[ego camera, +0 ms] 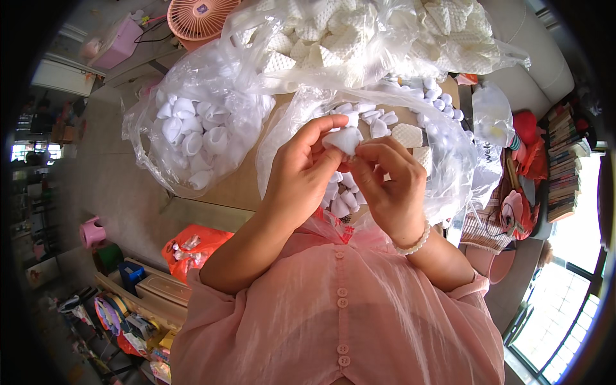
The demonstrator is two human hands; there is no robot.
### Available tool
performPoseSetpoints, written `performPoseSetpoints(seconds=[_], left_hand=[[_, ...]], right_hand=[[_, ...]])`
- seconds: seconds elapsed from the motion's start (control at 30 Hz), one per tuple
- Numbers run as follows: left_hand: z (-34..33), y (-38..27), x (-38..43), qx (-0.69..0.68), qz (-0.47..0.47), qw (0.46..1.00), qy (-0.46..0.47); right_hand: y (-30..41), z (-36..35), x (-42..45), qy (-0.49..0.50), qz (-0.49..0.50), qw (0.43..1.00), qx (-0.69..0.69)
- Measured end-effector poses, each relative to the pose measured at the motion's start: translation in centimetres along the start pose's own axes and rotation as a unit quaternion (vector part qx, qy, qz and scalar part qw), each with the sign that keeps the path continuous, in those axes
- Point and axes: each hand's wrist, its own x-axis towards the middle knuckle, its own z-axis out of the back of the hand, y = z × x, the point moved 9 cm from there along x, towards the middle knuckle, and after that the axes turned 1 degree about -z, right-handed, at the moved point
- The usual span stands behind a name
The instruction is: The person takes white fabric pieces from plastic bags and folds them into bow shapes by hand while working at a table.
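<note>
Between my two hands is a small white fabric piece (pixel 342 140), cupped in shape. My left hand (pixel 308 156) pinches it from the left, its index finger raised over the top. From the right, my right hand (pixel 392 173) holds its lower edge between thumb and fingertips. Beneath and behind the hands, small white fabric pieces (pixel 344 203) lie in a heap, partly hidden by my fingers. Two cream waffle-textured pieces (pixel 407 135) rest just beyond my right hand. A clear plastic bag (pixel 445 159) spreads around these pieces.
Left of my hands, an open clear bag (pixel 144 159) holds white cupped fabric pieces (pixel 183 122). Large bags of cream waffle fabric (pixel 317 38) fill the far side. White balls (pixel 440 98) lie far right. A pink fan (pixel 202 17), red bag (pixel 192 248) and books (pixel 565 163) surround the table.
</note>
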Motion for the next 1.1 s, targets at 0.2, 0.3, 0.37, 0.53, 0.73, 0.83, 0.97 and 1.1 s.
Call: performPoseSetpoints(seconds=[0.2,0.3,0.37,0.53,0.73,0.83,0.97,1.1], left_hand=[[-0.4,-3.1,-1.0,0.313,-0.218,0.924,-0.032],[-0.8,-5.5,-2.4,0.434,-0.290,0.852,-0.037],[0.8,-6.4,-3.2,0.472,-0.317,0.820,-0.067],[11.2,-10.8,-5.4,0.579,-0.309,0.684,-0.318],[10.6,-11.2,-3.9,0.690,-0.175,0.645,-0.278],[5.6,-11.6,-4.6,0.542,-0.266,0.765,-0.225],[1.2,-4.7,-1.0,0.415,-0.189,0.890,0.028],[-0.2,0.9,0.3,0.558,-0.132,0.813,0.101]], right_hand=[[1.0,-0.6,-0.3,0.040,0.067,0.994,-0.072],[1.7,-1.0,-0.5,0.075,0.114,0.989,-0.051],[2.9,-1.4,-0.7,0.109,0.152,0.982,-0.011],[0.0,2.6,2.0,0.029,0.085,0.990,-0.113],[-4.0,2.9,3.3,0.090,0.060,0.946,-0.307],[-6.9,0.2,3.1,0.168,0.046,0.919,-0.354],[-9.2,-3.2,3.1,0.200,0.043,0.910,-0.361],[-7.9,-3.8,2.2,0.153,0.066,0.939,-0.302]])
